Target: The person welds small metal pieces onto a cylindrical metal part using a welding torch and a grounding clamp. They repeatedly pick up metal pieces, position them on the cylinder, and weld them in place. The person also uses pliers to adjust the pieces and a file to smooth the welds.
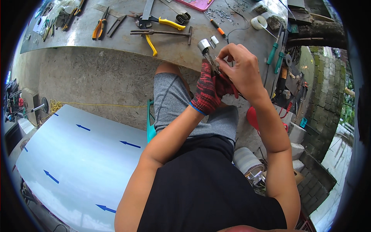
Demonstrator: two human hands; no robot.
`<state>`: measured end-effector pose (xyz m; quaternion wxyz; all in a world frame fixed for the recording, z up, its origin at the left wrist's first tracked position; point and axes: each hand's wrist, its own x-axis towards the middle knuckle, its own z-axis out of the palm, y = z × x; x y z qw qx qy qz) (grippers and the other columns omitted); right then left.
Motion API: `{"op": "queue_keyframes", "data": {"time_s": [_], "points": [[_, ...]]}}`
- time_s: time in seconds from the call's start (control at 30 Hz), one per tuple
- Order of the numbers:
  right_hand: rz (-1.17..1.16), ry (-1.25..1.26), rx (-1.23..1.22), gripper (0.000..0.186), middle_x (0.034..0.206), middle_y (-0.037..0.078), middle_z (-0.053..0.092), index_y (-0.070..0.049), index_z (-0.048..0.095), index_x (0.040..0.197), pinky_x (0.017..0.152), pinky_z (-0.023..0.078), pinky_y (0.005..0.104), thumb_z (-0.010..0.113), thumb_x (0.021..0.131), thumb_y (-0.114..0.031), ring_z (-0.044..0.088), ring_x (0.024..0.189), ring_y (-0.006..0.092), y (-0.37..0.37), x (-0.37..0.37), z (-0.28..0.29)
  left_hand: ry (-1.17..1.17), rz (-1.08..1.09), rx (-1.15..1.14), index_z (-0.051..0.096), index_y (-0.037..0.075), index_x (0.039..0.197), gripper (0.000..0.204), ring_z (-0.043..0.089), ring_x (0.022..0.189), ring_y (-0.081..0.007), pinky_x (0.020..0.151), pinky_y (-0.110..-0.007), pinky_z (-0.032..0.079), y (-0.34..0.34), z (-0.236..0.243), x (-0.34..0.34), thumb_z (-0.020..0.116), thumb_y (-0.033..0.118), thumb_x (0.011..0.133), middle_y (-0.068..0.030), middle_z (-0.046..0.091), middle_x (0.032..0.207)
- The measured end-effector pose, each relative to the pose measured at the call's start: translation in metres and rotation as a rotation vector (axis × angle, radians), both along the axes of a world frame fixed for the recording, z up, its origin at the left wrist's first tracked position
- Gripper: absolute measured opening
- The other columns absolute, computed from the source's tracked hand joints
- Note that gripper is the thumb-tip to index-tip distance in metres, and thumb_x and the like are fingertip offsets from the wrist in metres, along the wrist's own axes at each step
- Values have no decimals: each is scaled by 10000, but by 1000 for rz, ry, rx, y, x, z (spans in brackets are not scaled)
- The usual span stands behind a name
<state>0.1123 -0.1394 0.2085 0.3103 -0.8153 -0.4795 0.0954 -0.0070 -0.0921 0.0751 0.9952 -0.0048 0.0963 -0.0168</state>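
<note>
My left hand, in a red and black knit glove with a blue cuff, is closed round a narrow metal piece over the near edge of the bench. The piece's exact kind is hard to make out. A short silver cylinder shows at its far end; whether the two are joined I cannot tell. My bare right hand has its thumb and forefinger pinched together right beside the metal piece. Whatever lies between those fingertips is too small to name. Close by on the bench is a small white cylinder.
The metal bench carries orange-handled pliers, yellow-handled snips, a T-shaped bar, an orange and black screwdriver and scattered small metal bits. Green-handled tools lie right. A pale panel with blue arrows lies lower left.
</note>
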Motion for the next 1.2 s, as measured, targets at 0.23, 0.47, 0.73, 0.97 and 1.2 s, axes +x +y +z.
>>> {"op": "queue_keyframes", "data": {"time_s": [0.23, 0.47, 0.73, 0.97, 1.2], "points": [[33, -326, 12, 220, 832, 96, 650, -47, 611, 892, 766, 511, 420, 802, 793, 3, 637, 820, 300, -3, -26, 4, 66, 352, -144, 590, 121, 1367, 645, 693, 1092, -233, 951, -389, 577, -48, -1, 24, 434, 676, 1076, -70, 688, 1222], [12, -424, 5, 251, 837, 88, 645, -55, 595, 876, 779, 489, 437, 808, 760, 12, 616, 833, 315, -15, -42, 17, 89, 559, 933, 507, 100, 1392, 331, 595, 1136, -155, 998, -307, 491, -55, 38, 14, 374, 310, 1173, -43, 616, 1244], [-30, -461, 8, 258, 848, 95, 652, -55, 598, 877, 768, 491, 442, 815, 754, 14, 614, 838, 322, -23, -53, 23, 130, 626, 1180, 515, 82, 1290, 195, 550, 1052, -153, 940, -325, 497, -64, 41, 18, 385, 137, 1156, -51, 553, 1154], [-27, -507, 3, 261, 845, 104, 656, -51, 602, 883, 755, 497, 448, 830, 768, -1, 620, 832, 326, -27, -55, 26, 52, 543, 1232, 432, 47, 1397, 335, 543, 1196, -244, 1052, -377, 444, -69, 32, 21, 518, 147, 1089, -128, 542, 1281], [-48, -522, 23, 254, 834, 109, 661, -48, 610, 896, 742, 506, 451, 838, 789, -16, 633, 828, 323, -31, -55, 26, 74, 537, 1335, 403, 20, 1450, 431, 529, 1254, -279, 1081, -372, 420, -74, 37, 18, 542, 208, 1088, -167, 532, 1327]]}}
